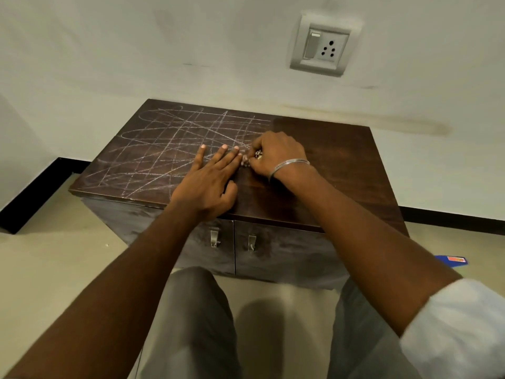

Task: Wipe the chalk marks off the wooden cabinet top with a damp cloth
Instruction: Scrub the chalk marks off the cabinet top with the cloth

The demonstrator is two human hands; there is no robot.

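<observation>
The fingers of the right hand curl tightly round a small bunched cloth (only a speckled scrap shows between them), pressing it to the wooden cabinet top near its middle. Just beside it, at 9 o'clock, the left hand lies flat on the wood and holds nothing, its straight, spread fingertips almost touching the cloth. The chalk marks, a tangle of crossing white lines, cover the top's left half, from 9 to 11 o'clock of the cloth. The half at 3 o'clock looks like bare dark wood. The border between the two halves runs roughly from 12 to 6 o'clock through the right hand, which is the one placed to wipe. The next stroke likely needs to travel toward 9 o'clock, and the left hand sits in that path.
</observation>
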